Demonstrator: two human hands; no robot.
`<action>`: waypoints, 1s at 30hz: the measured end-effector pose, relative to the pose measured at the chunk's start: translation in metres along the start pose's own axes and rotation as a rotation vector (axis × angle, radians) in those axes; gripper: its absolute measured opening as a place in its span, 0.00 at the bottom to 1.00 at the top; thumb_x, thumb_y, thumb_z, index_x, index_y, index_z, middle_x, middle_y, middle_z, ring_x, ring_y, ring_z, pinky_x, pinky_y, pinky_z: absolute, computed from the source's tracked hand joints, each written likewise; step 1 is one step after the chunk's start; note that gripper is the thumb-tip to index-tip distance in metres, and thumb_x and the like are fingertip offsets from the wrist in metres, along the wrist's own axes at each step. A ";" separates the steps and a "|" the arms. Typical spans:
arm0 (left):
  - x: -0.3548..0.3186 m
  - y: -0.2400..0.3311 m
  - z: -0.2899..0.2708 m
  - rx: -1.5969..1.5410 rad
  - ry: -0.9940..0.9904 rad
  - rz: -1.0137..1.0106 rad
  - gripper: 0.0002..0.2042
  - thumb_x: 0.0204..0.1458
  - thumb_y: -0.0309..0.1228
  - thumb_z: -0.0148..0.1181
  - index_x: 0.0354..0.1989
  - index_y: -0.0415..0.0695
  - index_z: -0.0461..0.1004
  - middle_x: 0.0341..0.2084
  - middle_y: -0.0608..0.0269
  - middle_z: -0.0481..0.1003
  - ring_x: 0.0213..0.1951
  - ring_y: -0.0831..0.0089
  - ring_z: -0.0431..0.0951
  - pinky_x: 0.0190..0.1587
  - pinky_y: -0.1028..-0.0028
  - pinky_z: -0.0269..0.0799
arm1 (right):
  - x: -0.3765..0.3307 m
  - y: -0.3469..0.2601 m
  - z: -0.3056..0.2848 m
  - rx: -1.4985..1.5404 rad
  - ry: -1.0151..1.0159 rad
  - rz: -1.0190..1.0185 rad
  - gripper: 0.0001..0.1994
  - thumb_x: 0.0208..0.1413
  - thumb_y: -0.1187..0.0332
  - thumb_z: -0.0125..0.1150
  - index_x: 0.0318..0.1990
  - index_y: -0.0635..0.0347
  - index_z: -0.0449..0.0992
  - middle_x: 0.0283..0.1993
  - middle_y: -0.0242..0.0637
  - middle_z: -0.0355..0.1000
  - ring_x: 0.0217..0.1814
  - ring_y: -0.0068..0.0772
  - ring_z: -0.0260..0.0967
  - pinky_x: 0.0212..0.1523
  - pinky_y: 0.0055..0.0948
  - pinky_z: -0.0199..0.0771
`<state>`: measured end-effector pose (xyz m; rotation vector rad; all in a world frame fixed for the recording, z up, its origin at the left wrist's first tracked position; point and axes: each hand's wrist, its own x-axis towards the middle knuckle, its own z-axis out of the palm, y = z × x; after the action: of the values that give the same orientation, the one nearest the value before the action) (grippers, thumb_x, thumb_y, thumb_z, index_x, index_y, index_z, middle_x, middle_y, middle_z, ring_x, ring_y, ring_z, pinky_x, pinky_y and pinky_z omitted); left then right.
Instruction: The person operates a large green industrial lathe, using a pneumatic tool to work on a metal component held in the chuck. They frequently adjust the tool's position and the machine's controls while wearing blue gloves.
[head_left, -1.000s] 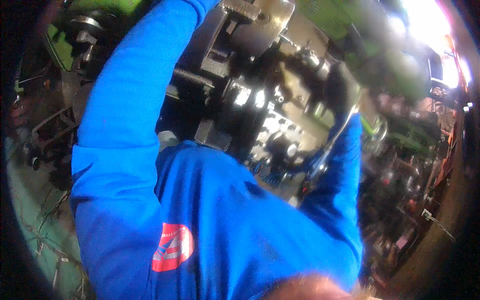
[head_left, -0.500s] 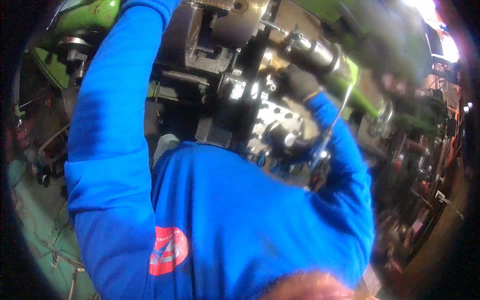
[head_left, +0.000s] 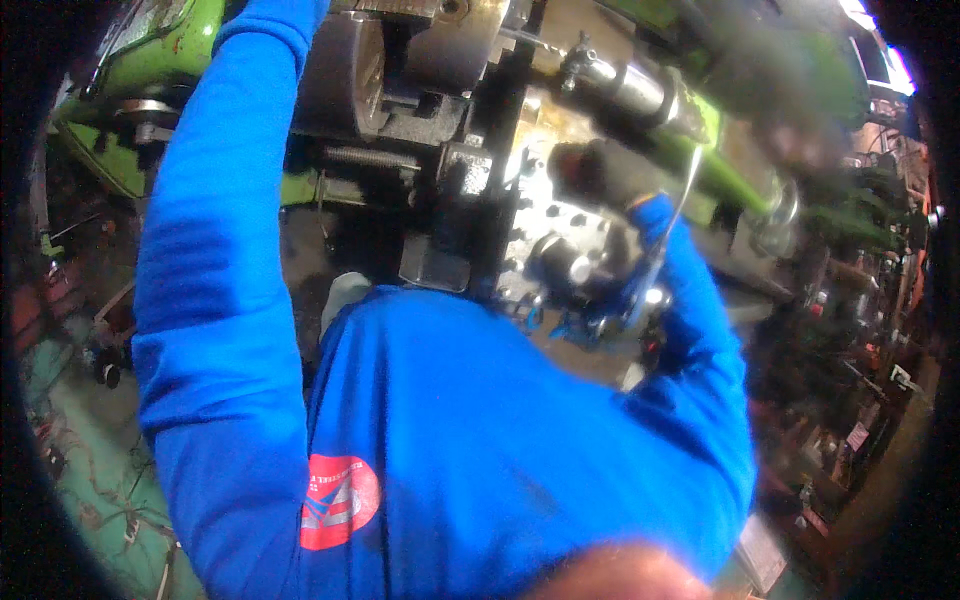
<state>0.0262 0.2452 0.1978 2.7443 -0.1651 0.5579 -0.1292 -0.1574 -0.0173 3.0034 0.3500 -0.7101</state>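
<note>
My left arm, in a blue sleeve, reaches up past the top edge, so my left hand is out of the picture. Close to its cuff lies the big metal lathe chuck [head_left: 345,75]. My right hand [head_left: 615,172], in a dark glove, rests at or just above the far end of the metal tool post [head_left: 540,215]; its fingers are blurred and in shadow. Beyond that hand a silver drill chuck [head_left: 630,88] holds a drill bit [head_left: 535,40] pointing toward the lathe chuck. A thin light rod [head_left: 688,185] slants across, near my right wrist.
The green tailstock [head_left: 735,185] extends to the right, with a shiny round handwheel [head_left: 785,208] on it. A threaded screw [head_left: 370,158] runs below the lathe chuck. Cluttered shelving [head_left: 860,350] lines the right side, and green floor [head_left: 80,430] shows at lower left.
My right hand has shifted slightly right and nearer to me, off the top of the tool post's far end. My view has tilted a little; the left arm remains stretched upward.
</note>
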 end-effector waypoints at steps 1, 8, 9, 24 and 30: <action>-0.001 -0.002 0.001 0.003 0.024 0.008 0.26 0.50 0.53 0.65 0.51 0.47 0.79 0.51 0.48 0.78 0.55 0.49 0.77 0.58 0.56 0.72 | -0.002 -0.008 -0.015 0.004 -0.046 0.007 0.13 0.63 0.64 0.53 0.50 0.55 0.77 0.50 0.51 0.78 0.51 0.57 0.79 0.48 0.51 0.81; -0.001 0.014 -0.017 -0.015 -0.073 0.040 0.22 0.50 0.53 0.65 0.40 0.45 0.83 0.42 0.47 0.81 0.48 0.47 0.81 0.51 0.55 0.75 | -0.034 -0.016 -0.027 0.108 -0.007 0.092 0.13 0.61 0.63 0.57 0.50 0.56 0.77 0.50 0.52 0.78 0.52 0.57 0.79 0.50 0.50 0.81; -0.001 0.015 -0.017 0.000 -0.055 0.024 0.22 0.51 0.53 0.65 0.41 0.46 0.83 0.42 0.47 0.81 0.48 0.47 0.81 0.51 0.55 0.75 | -0.030 -0.012 -0.024 0.119 0.000 0.072 0.14 0.60 0.62 0.59 0.49 0.55 0.78 0.49 0.50 0.79 0.51 0.55 0.79 0.49 0.49 0.81; 0.003 0.012 -0.005 -0.106 -0.068 0.091 0.23 0.48 0.50 0.67 0.42 0.41 0.82 0.39 0.46 0.79 0.43 0.51 0.80 0.47 0.57 0.73 | -0.045 -0.009 -0.035 0.124 0.045 0.167 0.23 0.52 0.50 0.66 0.48 0.57 0.79 0.45 0.51 0.81 0.50 0.52 0.80 0.50 0.46 0.80; 0.008 -0.008 0.021 -0.025 0.192 0.349 0.27 0.51 0.54 0.64 0.44 0.38 0.81 0.37 0.44 0.79 0.40 0.49 0.79 0.45 0.55 0.73 | -0.089 0.030 -0.060 0.266 0.120 0.357 0.32 0.49 0.38 0.67 0.50 0.58 0.78 0.49 0.50 0.80 0.54 0.51 0.78 0.56 0.46 0.77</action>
<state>0.0431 0.2452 0.1801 2.6312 -0.6054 0.8989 -0.1735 -0.2001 0.0760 3.2286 -0.2988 -0.5832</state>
